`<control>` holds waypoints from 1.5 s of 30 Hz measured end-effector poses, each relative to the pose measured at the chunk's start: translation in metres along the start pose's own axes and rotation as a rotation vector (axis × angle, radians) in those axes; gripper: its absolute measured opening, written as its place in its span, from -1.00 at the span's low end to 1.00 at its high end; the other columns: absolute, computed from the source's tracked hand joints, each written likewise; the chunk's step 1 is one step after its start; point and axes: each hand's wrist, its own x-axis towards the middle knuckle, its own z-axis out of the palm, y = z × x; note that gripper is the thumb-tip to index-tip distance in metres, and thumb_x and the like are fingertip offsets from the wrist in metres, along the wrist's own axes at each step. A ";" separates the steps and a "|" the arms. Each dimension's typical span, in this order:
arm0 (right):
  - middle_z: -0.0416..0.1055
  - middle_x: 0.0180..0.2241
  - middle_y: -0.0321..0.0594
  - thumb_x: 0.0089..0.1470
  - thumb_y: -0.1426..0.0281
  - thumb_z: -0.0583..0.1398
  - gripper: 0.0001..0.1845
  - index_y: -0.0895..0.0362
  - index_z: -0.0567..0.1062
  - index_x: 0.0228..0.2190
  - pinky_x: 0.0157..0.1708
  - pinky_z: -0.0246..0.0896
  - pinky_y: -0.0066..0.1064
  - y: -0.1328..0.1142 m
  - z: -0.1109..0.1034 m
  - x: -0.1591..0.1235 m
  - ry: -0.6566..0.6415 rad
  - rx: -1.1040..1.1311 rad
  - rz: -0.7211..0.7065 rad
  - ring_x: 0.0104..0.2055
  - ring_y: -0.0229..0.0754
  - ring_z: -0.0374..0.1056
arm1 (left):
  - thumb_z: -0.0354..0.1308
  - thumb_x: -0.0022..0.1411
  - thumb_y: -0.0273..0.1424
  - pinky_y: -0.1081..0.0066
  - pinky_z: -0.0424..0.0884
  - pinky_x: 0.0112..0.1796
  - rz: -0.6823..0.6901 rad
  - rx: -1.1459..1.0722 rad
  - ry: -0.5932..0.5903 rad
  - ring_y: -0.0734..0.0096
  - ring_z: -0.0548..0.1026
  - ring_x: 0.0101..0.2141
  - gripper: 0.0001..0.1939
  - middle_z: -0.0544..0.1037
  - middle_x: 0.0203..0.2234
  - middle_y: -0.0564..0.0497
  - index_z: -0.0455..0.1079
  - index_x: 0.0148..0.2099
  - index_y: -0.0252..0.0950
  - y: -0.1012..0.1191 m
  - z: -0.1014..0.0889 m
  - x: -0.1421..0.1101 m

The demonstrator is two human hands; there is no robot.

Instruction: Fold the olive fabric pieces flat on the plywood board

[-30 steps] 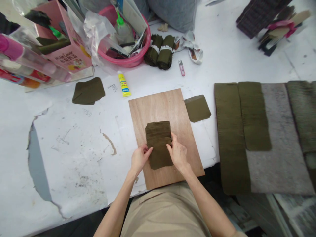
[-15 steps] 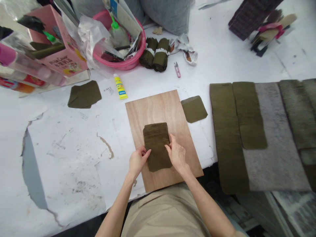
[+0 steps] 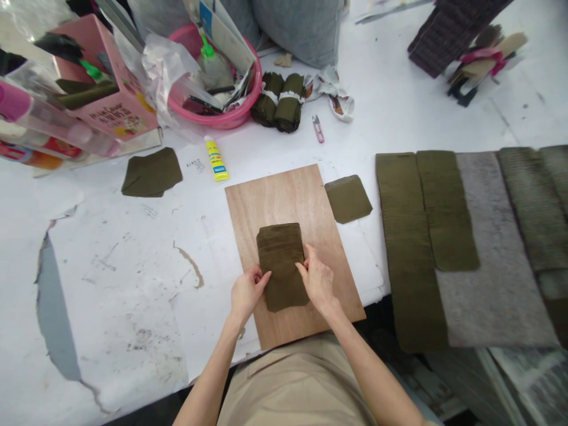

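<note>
Where the two hands come together, a dark green cloth (image 3: 280, 260) lies flat between them, its near corners clipped and its upper part creased crosswise. The left hand (image 3: 245, 293) grips its left edge, thumb on top, while the right hand (image 3: 318, 278) grips the opposite edge a little higher up, thumb on the cloth and forefinger pointing away from the body. Beneath both hands and the cloth is a wooden board (image 3: 277, 192), its bare part stretching beyond the fingers. Just past the board, beyond the right hand, lies a smaller green piece (image 3: 348, 199); farther right of that hand, green strips (image 3: 412, 254) lie on grey felt (image 3: 492, 296). Well beyond the left hand are a yellow tube (image 3: 216, 158) and, to its left, some green scraps (image 3: 153, 173). Pink snips (image 3: 318, 129) lie straight ahead, far from the right hand.
</note>
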 end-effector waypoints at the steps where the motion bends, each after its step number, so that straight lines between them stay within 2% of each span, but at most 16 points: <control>1: 0.44 -0.29 -0.22 0.14 0.39 0.11 -0.52 0.09 0.17 0.09 -0.38 0.21 -0.40 0.000 -0.001 0.000 0.018 0.016 -0.015 -0.34 -0.18 0.40 | 0.01 0.19 -0.10 0.49 0.05 -0.54 -0.001 0.001 -0.004 0.49 0.31 -0.62 -0.65 0.38 -0.68 0.13 0.22 -0.48 -0.25 0.000 0.000 0.000; 6: 0.35 -0.17 -0.17 0.12 0.40 0.14 -0.65 0.06 0.32 -0.03 -0.29 0.25 -0.37 -0.002 -0.006 0.007 0.085 0.069 -0.123 -0.23 -0.17 0.37 | 0.01 0.20 -0.11 0.49 0.04 -0.54 -0.002 0.012 0.006 0.50 0.31 -0.61 -0.66 0.37 -0.67 0.13 0.22 -0.48 -0.25 0.001 0.000 0.000; 10: 0.33 -0.21 -0.20 0.09 0.43 0.16 -0.66 0.05 0.34 -0.06 -0.27 0.25 -0.37 -0.002 -0.006 0.017 0.058 0.065 -0.178 -0.22 -0.18 0.35 | 0.01 0.21 -0.11 0.49 0.03 -0.54 -0.001 0.019 0.009 0.50 0.31 -0.61 -0.66 0.37 -0.66 0.13 0.22 -0.46 -0.24 0.001 0.002 -0.001; 18: 0.33 -0.23 -0.26 0.05 0.45 0.20 -0.75 0.05 0.36 -0.19 -0.33 0.19 -0.41 0.001 -0.003 0.026 0.014 0.049 -0.187 -0.27 -0.23 0.33 | 0.03 0.22 -0.14 0.49 0.04 -0.54 -0.005 0.084 0.014 0.49 0.34 -0.58 -0.70 0.39 -0.64 0.13 0.22 -0.44 -0.24 0.007 -0.003 -0.004; 23: 0.30 -0.29 -0.31 0.01 0.46 0.22 -0.84 0.07 0.36 -0.32 -0.38 0.11 -0.43 0.001 -0.005 0.031 -0.001 0.015 -0.216 -0.32 -0.25 0.28 | 0.07 0.21 -0.16 0.48 0.06 -0.53 -0.002 0.145 0.048 0.47 0.37 -0.56 -0.77 0.38 -0.61 0.15 0.25 -0.31 -0.22 0.011 -0.005 -0.004; 26: 0.28 -0.32 -0.31 0.01 0.47 0.21 -0.88 0.08 0.34 -0.38 -0.39 0.08 -0.44 0.000 -0.005 0.030 0.010 0.015 -0.227 -0.32 -0.26 0.25 | 0.11 0.19 -0.19 0.47 0.15 -0.50 0.014 0.195 0.095 0.43 0.42 -0.50 -0.76 0.43 -0.51 0.12 0.26 -0.20 -0.22 0.013 -0.006 -0.004; 28: 0.28 -0.34 -0.31 0.01 0.50 0.19 -0.88 0.08 0.33 -0.41 -0.39 0.06 -0.44 0.000 -0.004 0.028 0.015 0.018 -0.252 -0.30 -0.24 0.24 | 0.15 0.17 -0.22 0.44 0.26 -0.41 0.068 0.222 0.169 0.35 0.46 -0.36 -0.69 0.46 -0.35 0.03 0.25 -0.09 -0.22 0.015 -0.006 -0.005; 30: 0.29 -0.35 -0.30 -0.01 0.55 0.17 -0.85 0.08 0.32 -0.42 -0.37 0.06 -0.43 0.001 -0.005 0.025 0.022 0.019 -0.302 -0.27 -0.21 0.22 | 0.20 0.13 -0.30 0.36 0.34 -0.26 0.180 0.232 0.259 0.23 0.42 -0.17 -0.55 0.42 -0.17 -0.07 0.20 0.05 -0.22 0.016 -0.007 -0.004; 33: 0.31 -0.37 -0.28 -0.07 0.64 0.13 -0.79 0.08 0.32 -0.43 -0.33 0.07 -0.41 0.004 -0.005 0.021 0.014 0.031 -0.379 -0.25 -0.19 0.20 | 0.25 0.07 -0.42 0.22 0.33 -0.06 0.360 0.246 0.310 0.14 0.32 -0.02 -0.37 0.33 -0.03 -0.13 0.11 0.17 -0.22 0.019 -0.011 0.001; 36: 0.33 -0.39 -0.29 -0.10 0.67 0.09 -0.76 0.09 0.32 -0.43 -0.30 0.10 -0.41 0.010 -0.002 0.018 0.007 0.101 -0.399 -0.25 -0.19 0.22 | 0.28 0.04 -0.45 0.19 0.30 -0.02 0.460 0.308 0.264 0.12 0.31 -0.03 -0.38 0.33 -0.04 -0.12 0.17 0.14 -0.22 0.021 -0.018 0.009; 40: 0.35 -0.37 -0.26 -0.04 0.60 0.09 -0.80 0.10 0.37 -0.37 -0.30 0.16 -0.41 0.016 0.003 0.017 0.035 0.217 -0.337 -0.29 -0.20 0.27 | 0.31 0.01 -0.40 0.21 0.32 -0.09 0.514 0.400 0.161 0.13 0.33 -0.09 -0.64 0.38 -0.14 -0.08 0.34 -0.11 -0.24 0.023 -0.026 0.018; 42: 0.37 -0.33 -0.25 0.00 0.53 0.11 -0.80 0.10 0.38 -0.28 -0.28 0.19 -0.40 0.016 0.003 0.017 0.040 0.269 -0.289 -0.30 -0.20 0.30 | 0.31 0.01 -0.38 0.24 0.32 -0.14 0.514 0.417 0.094 0.15 0.35 -0.13 -0.72 0.42 -0.22 -0.06 0.34 -0.21 -0.24 0.024 -0.029 0.021; 45: 0.43 -0.30 -0.26 0.06 0.41 0.14 -0.64 0.08 0.31 -0.06 -0.27 0.23 -0.38 0.012 -0.002 0.015 0.004 0.333 -0.195 -0.32 -0.21 0.36 | 0.28 0.04 -0.36 0.31 0.31 -0.20 0.458 0.374 0.011 0.21 0.40 -0.19 -0.73 0.46 -0.28 -0.03 0.33 -0.20 -0.24 0.025 -0.030 0.024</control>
